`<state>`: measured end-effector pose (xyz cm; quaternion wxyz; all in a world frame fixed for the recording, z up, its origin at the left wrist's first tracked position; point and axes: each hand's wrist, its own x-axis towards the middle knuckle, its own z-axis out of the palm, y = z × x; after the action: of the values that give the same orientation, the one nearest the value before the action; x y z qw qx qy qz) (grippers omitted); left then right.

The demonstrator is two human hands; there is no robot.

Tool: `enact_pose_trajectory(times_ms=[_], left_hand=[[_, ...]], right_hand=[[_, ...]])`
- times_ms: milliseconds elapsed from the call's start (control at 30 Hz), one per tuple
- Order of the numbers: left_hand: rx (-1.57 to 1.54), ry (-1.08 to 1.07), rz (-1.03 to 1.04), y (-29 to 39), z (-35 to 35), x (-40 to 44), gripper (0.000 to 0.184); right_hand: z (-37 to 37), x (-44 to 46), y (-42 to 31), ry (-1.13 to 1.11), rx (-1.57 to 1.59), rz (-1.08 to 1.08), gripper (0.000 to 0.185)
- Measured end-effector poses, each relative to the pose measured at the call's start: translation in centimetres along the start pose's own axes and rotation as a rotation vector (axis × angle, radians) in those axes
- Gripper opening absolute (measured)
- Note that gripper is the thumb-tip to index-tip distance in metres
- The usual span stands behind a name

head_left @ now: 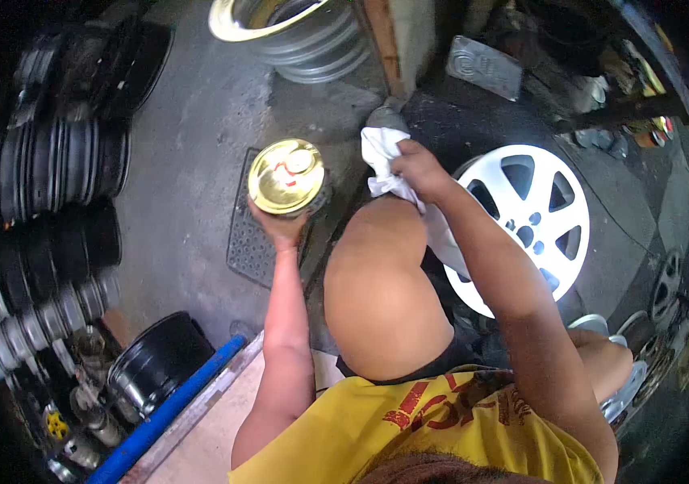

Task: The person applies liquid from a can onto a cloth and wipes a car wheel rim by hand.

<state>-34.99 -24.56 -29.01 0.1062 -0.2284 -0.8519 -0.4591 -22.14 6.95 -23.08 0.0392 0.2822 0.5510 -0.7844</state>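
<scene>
Gripping a gold-topped tin [286, 177] around its side, presumably for steadiness, left hand [281, 226] sits above studded plate [254, 248]; right hand [423, 171] clenches white cloth [380, 152], likely bunched for firmer hold, near white alloy wheel [554, 219].

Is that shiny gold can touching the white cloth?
Apart. The head view shows a strip of floor between the gold can in the left hand and the white cloth in the right hand.
</scene>
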Motion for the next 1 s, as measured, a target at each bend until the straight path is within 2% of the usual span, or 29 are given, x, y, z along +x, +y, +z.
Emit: enact_pose_trajectory(times_ms=[33,100,167,233,300,333,400,433,467,533,600,633,667,733,800,867,900,967,1000], left_hand=[[0.023,0.047,0.016,-0.9,-0.4,-0.6,0.126],[0.174,0.104,-0.071,-2.8,-1.3,-2.6,0.127],[0.004,0.137,-0.185,-5.1,-1.7,-4.8,0.126],[-0.174,0.064,-0.147,-1.8,-2.6,-4.3,0.121],[0.020,0.003,-0.266,-5.9,-3.7,-5.0,0.118],[0.035,-0.001,-0.287,-5.3,-3.7,-4.6,0.117],[-0.160,0.074,-0.218,2.1,-4.9,-2.4,0.116],[-0.321,0.097,-0.156,7.9,-5.3,-0.8,0.116],[-0.488,0.093,-0.077,13.9,-5.6,0.6,0.116],[-0.838,-0.036,0.098,26.0,-5.8,2.9,0.117],[-1.093,-0.409,0.303,35.8,-4.6,4.2,0.113],[-1.197,-0.631,0.410,39.3,-3.4,3.7,0.110],[-0.605,-0.694,0.345,41.9,-1.2,0.8,0.100],[-0.381,-1.159,0.072,47.4,-0.8,-3.2,0.082],[-0.322,-1.941,0.518,53.4,1.1,-4.4,0.061],[-0.327,-2.167,0.579,53.4,4.2,-12.4,0.054],[-0.102,-2.334,0.517,53.9,4.8,-15.1,0.058],[-0.351,-2.157,0.605,55.9,4.9,-17.3,0.061],[-0.364,-2.150,0.584,55.7,5.8,-18.1,0.056]], right_hand=[[-1.6,-1.9,-0.9,-0.019,0.298,0.095,0.048],[-4.3,-6.4,-2.3,-0.054,0.627,0.044,0.054],[-6.9,-11.5,-2.4,-0.191,0.856,0.019,0.059],[-7.2,-17.8,-4.1,-0.253,0.920,-0.003,0.065],[-7.4,-24.0,-3.7,-0.292,0.952,0.001,0.070],[-7.2,-27.1,-3.5,-0.303,0.933,0.003,0.072],[-5.6,-32.7,-3.6,-0.318,0.897,-0.059,0.073],[-4.7,-35.0,-4.3,-0.330,0.870,-0.115,0.071],[-4.2,-37.2,-5.0,-0.343,0.855,-0.160,0.077],[-3.6,-40.3,-7.3,-0.287,0.713,-0.321,0.086],[-3.2,-43.4,-9.7,-0.106,0.629,-0.454,0.093],[-3.3,-45.0,-10.1,0.067,0.641,-0.574,0.095],[-3.5,-46.6,-10.5,0.252,0.631,-0.684,0.097],[-6.7,-48.4,-10.7,0.387,0.797,-1.052,0.088],[-10.9,-50.0,-13.6,1.079,0.216,-1.449,0.060],[-14.7,-50.3,-14.4,1.734,-0.721,-1.411,0.046],[-17.1,-49.7,-13.1,1.716,-0.753,-1.147,0.039],[-21.2,-47.9,-8.7,1.633,-0.779,-0.618,0.029],[-22.3,-46.0,-6.1,1.686,-0.862,-0.498,0.022]])
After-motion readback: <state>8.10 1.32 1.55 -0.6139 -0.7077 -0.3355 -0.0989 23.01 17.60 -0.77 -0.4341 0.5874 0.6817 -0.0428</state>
